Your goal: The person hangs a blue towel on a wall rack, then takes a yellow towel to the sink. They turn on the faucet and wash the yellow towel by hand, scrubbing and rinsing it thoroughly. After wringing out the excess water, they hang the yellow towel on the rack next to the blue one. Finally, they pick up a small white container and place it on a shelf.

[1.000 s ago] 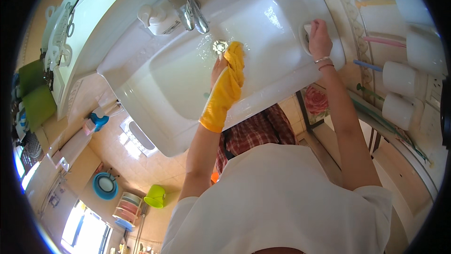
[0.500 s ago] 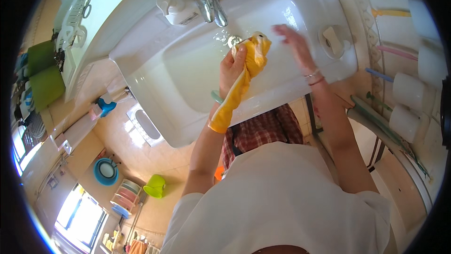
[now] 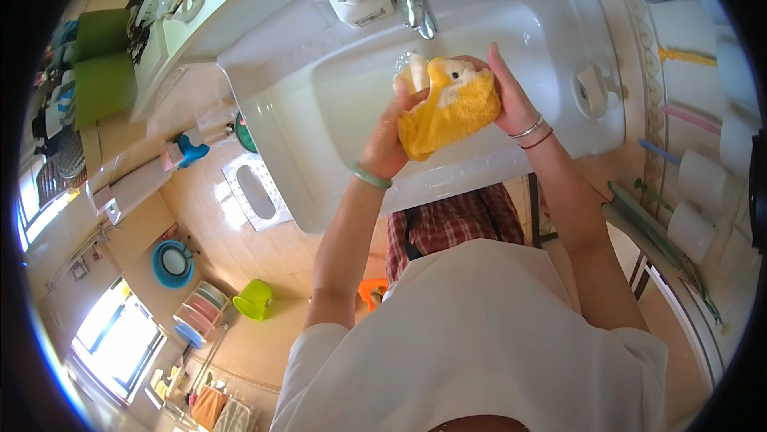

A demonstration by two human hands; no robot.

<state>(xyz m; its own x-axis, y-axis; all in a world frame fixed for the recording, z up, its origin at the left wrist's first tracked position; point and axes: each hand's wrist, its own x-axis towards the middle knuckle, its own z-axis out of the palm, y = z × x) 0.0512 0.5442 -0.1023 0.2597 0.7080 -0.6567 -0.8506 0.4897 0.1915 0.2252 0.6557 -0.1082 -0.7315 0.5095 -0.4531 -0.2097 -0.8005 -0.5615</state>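
Above the white sink (image 3: 264, 152) I hold a fluffy yellow and white cloth (image 3: 455, 116) bearing a black, eye-like dot. My left hand (image 3: 385, 140) is closed on its left side, a green bangle at the wrist. Against the right side of the cloth rests my right hand (image 3: 511, 100), thumb raised and the other fingers partly hidden behind it. That wrist wears a silver bracelet and a red cord. Just beyond the cloth is the chrome faucet (image 3: 411, 0), with the drain area partly covered by the cloth.
A white pump bottle (image 3: 357, 0) stands left of the faucet. The soap dish (image 3: 591, 92) sits at the sink's right end. Cups and toothbrushes line the right wall. A lime green bucket (image 3: 253, 299) and a rack of basins (image 3: 201, 312) are at the lower left.
My right hand has come in from the right and now touches the cloth. The cloth, which hung along my left forearm, is now bunched up between both hands.
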